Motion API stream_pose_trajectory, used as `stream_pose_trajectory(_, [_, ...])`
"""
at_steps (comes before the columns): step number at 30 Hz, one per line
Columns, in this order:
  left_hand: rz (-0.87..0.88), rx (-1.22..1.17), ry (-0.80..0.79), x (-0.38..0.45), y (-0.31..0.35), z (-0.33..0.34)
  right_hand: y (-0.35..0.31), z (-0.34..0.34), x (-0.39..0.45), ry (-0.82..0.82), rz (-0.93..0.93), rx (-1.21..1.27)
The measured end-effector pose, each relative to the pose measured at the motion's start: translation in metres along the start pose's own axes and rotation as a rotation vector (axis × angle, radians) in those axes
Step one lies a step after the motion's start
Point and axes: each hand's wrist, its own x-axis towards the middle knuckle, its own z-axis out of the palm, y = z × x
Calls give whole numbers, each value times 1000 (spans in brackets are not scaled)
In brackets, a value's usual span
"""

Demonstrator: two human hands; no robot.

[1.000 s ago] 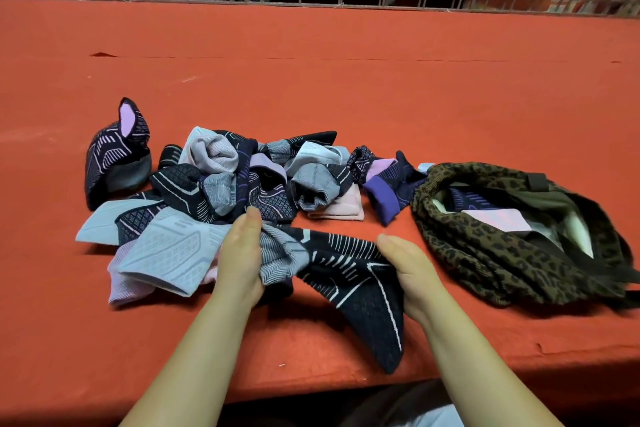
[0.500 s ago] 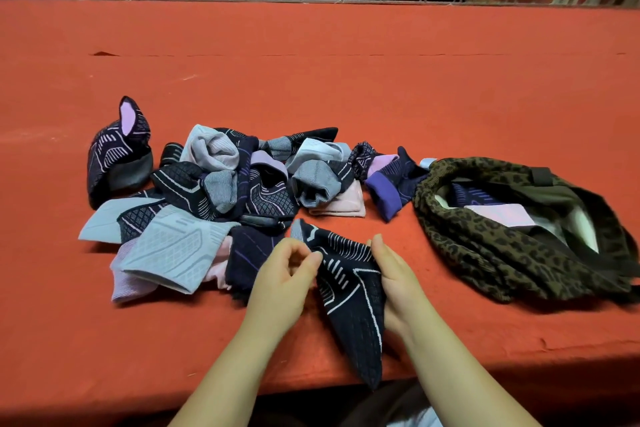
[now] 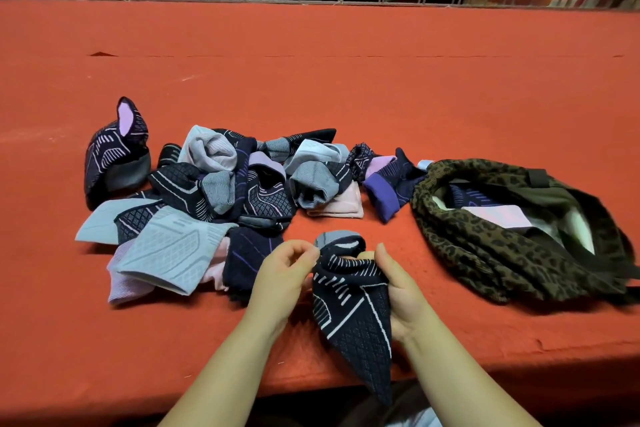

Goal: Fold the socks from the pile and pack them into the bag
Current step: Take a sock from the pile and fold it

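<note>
Both hands work a dark navy sock (image 3: 349,302) w/ white line pattern at the near edge of the red desk (image 3: 381,80). Left hand (image 3: 282,279) pinches the sock's upper edge, fingers curled; right hand (image 3: 398,288) has its grip clamped on the sock's right side, toe end hanging over the desk edge. Sock pile (image 3: 221,191) lies just beyond, to the left. Leopard-print bag (image 3: 485,239) sits open at right, folded socks inside.
</note>
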Motion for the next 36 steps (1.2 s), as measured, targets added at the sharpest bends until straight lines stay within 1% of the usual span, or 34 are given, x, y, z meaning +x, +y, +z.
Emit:
stream_pose_trajectory(4, [-58,7,-318,-2,6,-2,-1,-7,-6,-16,43,-9])
stream_pose_trajectory(6, [0,92,-400,-2,9,-3,-1,-12,-9,-20,41,-14])
stream_pose_trajectory(8, [71,175,-417,-4,6,-1,1,-15,-10,-6,28,-15])
stream_pose_trajectory(10, [117,187,-376,-4,2,1,2,-16,-10,19,-7,-65])
stream_pose_trajectory(11, [129,136,-340,-3,0,1,0,-16,-9,43,-36,-88])
stream_pose_trajectory(13, [115,-78,-234,-1,3,-2,-5,-19,-8,146,-69,-103])
stream_pose_trajectory(15, [44,-233,-84,2,14,-6,-12,-27,-8,255,-78,-168])
stream_pose_trajectory(17, [11,-210,44,5,22,-14,-16,-34,-9,305,-108,-296])
stream_pose_trajectory(18, [42,-107,60,8,22,-21,-18,-36,-10,324,-123,-379])
stream_pose_trajectory(19, [82,36,18,9,23,-28,-20,-35,-10,335,-142,-445])
stream_pose_trajectory(20, [86,201,-73,11,23,-36,-21,-35,-11,333,-155,-488])
stream_pose_trajectory(21, [62,348,-183,13,21,-42,-22,-35,-11,335,-170,-523])
stream_pose_trajectory(22, [24,461,-260,16,19,-47,-23,-35,-11,344,-185,-558])
stream_pose_trajectory(23, [11,537,-272,20,17,-50,-24,-35,-11,346,-200,-607])
stream_pose_trajectory(24, [18,598,-231,27,14,-54,-24,-35,-10,342,-213,-665])
stream_pose_trajectory(27, [90,741,24,42,13,-63,-23,-32,-10,285,-260,-850])
stream_pose_trajectory(28, [100,740,69,45,12,-64,-22,-31,-11,267,-277,-896])
stream_pose_trajectory(29, [72,670,86,48,13,-65,-22,-31,-11,256,-282,-922])
stream_pose_trajectory(31, [-36,334,47,47,18,-62,-23,-33,-12,259,-236,-928])
stream_pose_trajectory(32, [-76,199,30,45,19,-58,-23,-35,-12,246,-181,-924])
stream_pose_trajectory(33, [-67,157,4,42,22,-54,-23,-35,-11,224,-109,-921])
stream_pose_trajectory(34, [-20,192,-12,39,26,-50,-24,-34,-10,201,-47,-928])
stream_pose_trajectory(35, [55,254,-26,35,32,-44,-25,-31,-8,186,-24,-961])
stream_pose_trajectory(36, [140,307,-38,32,37,-39,-28,-27,-6,179,-52,-1020])
